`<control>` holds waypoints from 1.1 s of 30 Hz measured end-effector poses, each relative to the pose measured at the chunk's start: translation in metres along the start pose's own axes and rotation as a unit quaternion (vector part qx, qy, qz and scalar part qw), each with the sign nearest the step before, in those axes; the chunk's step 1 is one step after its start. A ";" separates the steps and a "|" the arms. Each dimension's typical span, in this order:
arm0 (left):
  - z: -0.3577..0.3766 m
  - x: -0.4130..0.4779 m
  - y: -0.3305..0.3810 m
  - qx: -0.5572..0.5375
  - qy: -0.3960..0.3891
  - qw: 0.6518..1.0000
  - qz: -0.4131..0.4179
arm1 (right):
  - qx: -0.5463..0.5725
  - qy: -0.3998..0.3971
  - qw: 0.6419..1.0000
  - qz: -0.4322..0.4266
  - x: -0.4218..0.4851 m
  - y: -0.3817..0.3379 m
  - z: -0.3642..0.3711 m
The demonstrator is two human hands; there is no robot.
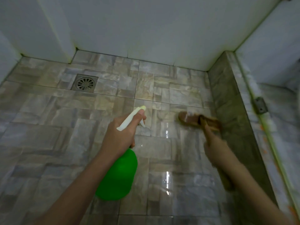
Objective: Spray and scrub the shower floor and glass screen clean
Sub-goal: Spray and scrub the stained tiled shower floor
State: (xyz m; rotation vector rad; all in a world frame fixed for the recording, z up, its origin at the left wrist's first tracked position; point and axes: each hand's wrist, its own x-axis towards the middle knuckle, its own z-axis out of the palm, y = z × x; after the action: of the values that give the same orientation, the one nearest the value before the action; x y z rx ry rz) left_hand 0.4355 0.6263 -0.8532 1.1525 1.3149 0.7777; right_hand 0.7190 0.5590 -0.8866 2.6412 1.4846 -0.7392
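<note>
So, left hand (120, 135) is curled round the neck of the green spray bottle (118, 174), held above the wet shower floor (48, 127). Right hand (214, 151) grips what looks like a brown scrub brush (190, 119) (blurry), its head down on that floor right beside the kerb (227, 103).

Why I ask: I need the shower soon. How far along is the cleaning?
Done: floor tiles near the kerb shine wet. In hand: left hand holds the green spray bottle; right hand works a brown brush on the floor. Left: tiles around the drain look dry, and the screen's base edge looks grimy.
</note>
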 end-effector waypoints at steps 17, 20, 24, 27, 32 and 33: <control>0.037 -0.037 -0.005 0.091 -0.133 0.987 -0.014 | -0.055 -0.009 0.998 -0.030 -0.052 0.039 0.017; 0.040 -0.046 -0.010 0.114 -0.150 0.982 -0.015 | -0.034 0.007 0.999 -0.039 -0.038 0.052 0.013; 0.032 -0.051 -0.011 0.130 -0.164 0.978 -0.014 | -0.073 -0.106 0.991 0.020 -0.168 0.082 0.035; 0.026 -0.052 -0.013 0.133 -0.163 0.977 -0.018 | -0.083 -0.155 0.984 0.042 -0.204 0.079 0.041; 0.017 -0.057 -0.021 0.160 -0.160 0.974 -0.012 | -0.045 -0.012 0.996 -0.078 -0.088 0.038 0.040; 0.014 -0.059 -0.023 0.164 -0.158 0.974 -0.015 | -0.055 -0.006 0.994 -0.090 -0.073 0.035 0.037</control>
State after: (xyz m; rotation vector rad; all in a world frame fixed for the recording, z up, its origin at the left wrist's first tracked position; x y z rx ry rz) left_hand 0.4367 0.5621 -0.8573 1.4478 1.2125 0.3398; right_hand 0.7012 0.4719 -0.8964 2.4431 1.7235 -0.6604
